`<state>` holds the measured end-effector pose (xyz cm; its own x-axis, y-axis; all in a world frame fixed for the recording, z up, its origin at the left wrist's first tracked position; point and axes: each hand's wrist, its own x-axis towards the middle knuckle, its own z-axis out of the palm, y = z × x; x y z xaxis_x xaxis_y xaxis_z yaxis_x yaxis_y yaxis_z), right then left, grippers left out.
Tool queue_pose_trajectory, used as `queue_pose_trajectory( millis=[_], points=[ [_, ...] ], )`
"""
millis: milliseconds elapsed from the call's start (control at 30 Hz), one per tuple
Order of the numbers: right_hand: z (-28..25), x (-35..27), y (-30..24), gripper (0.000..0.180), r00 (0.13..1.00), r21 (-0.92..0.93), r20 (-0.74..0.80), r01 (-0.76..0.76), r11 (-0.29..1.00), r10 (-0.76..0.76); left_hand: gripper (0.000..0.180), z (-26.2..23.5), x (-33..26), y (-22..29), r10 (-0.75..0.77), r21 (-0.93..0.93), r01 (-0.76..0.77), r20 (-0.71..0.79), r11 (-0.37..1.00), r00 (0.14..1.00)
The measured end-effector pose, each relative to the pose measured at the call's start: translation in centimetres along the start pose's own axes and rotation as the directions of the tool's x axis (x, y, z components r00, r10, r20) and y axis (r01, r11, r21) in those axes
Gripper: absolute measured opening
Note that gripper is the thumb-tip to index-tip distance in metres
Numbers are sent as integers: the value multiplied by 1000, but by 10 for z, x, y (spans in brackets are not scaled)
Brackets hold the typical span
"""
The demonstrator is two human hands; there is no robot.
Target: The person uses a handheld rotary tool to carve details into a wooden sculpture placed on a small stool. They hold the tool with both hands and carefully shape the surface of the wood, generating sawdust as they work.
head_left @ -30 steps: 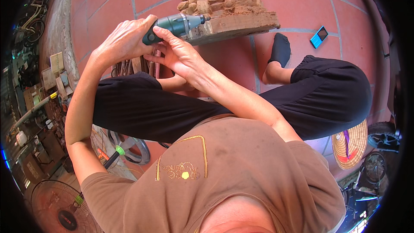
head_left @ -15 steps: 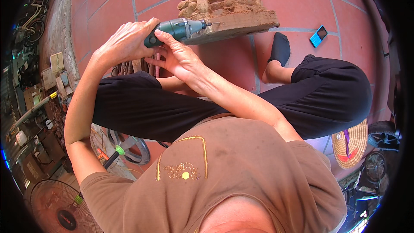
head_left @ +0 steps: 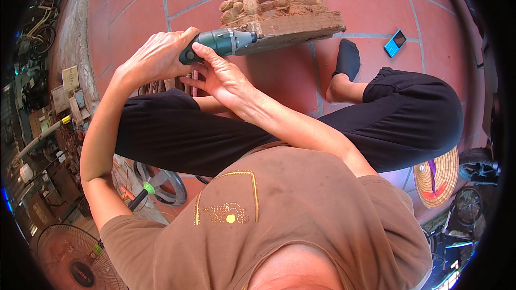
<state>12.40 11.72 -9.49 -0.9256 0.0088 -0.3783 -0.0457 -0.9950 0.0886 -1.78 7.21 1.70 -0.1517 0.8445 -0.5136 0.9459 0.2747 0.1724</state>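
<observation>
A dark green rotary tool (head_left: 220, 41) lies sideways between my hands, its grey nose pointing right. My left hand (head_left: 164, 56) wraps round its back end. With the thumb on its near side and fingers curled below, my right hand (head_left: 219, 75) grips it too. The tip is close to the base of a carved brown wooden piece (head_left: 274, 2) with raised, rounded relief; whether it touches the wood I cannot tell. The piece stands on the floor at the top of the view, its upper end cut off by the picture's edge.
My crossed legs in black trousers (head_left: 398, 121) lie between me and the carving. A blue keypad phone (head_left: 395, 44) rests on the red tiled floor (head_left: 371, 0). At left are a fan (head_left: 70, 258) and stacked clutter; a woven hat (head_left: 436, 180) lies at right.
My hands and the rotary tool have shifted slightly down. Less of the thin bit shows past the nose. The carving appears a little further left in the view.
</observation>
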Motion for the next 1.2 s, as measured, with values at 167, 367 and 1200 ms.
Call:
queue_pose_trajectory(
  millis=[167, 367, 1200],
  points=[
    [-1, 0, 2, 34, 1000, 0, -5, 4, 1000, -4, 57, 2, -1, -1, 15, 5, -15, 5, 1000, 1000],
    [0, -4, 2, 37, 1000, -1, -8, -4, 1000, 4, 55, -1, -2, 2, -1, 5, 1, 10, 1000, 1000],
    [5, -2, 2, 37, 999, -3, -32, 21, 1000, -21, 45, 0, -1, -2, 61, -26, -62, -57, 998, 997]
  ],
)
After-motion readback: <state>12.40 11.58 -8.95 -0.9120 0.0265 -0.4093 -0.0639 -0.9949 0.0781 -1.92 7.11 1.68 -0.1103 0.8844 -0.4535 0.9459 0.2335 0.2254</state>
